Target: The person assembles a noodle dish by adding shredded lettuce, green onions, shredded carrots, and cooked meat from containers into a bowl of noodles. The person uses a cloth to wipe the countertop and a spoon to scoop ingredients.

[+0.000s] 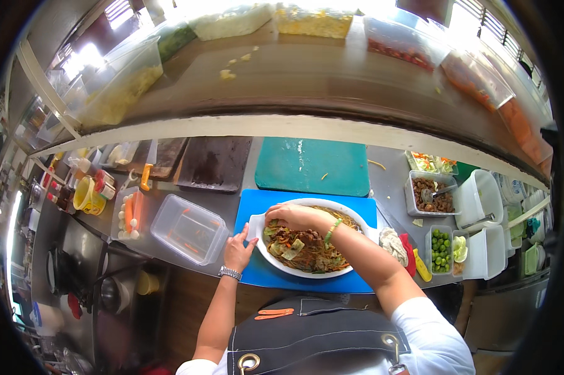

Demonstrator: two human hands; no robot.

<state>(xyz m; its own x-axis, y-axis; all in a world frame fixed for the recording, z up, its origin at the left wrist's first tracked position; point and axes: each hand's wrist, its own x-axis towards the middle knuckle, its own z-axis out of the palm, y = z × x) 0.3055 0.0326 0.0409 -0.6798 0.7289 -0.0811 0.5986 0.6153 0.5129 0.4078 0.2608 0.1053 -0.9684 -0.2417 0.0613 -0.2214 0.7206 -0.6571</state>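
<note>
A white oval dish [355, 214] heaped with noodles, cabbage pieces and browned meat [307, 247] sits on a blue cutting board [344, 285] in front of me. My left hand [237, 252] is at the dish's left handle, fingers stretched and apart, touching its edge. Over the far left part of the dish reaches my right hand [289, 215], a green band on its wrist. Its fingers are bent down together at the food by the rim; whatever they pinch is hidden.
Left of the board stand a clear plastic container [189, 228] and a tub of carrots [130, 212]. A green cutting board [313, 165] lies beyond. At right are a meat container [433, 192], green limes [441, 250] and a yellow-handled tool [422, 265]. A shelf edge [294, 127] overhangs the counter.
</note>
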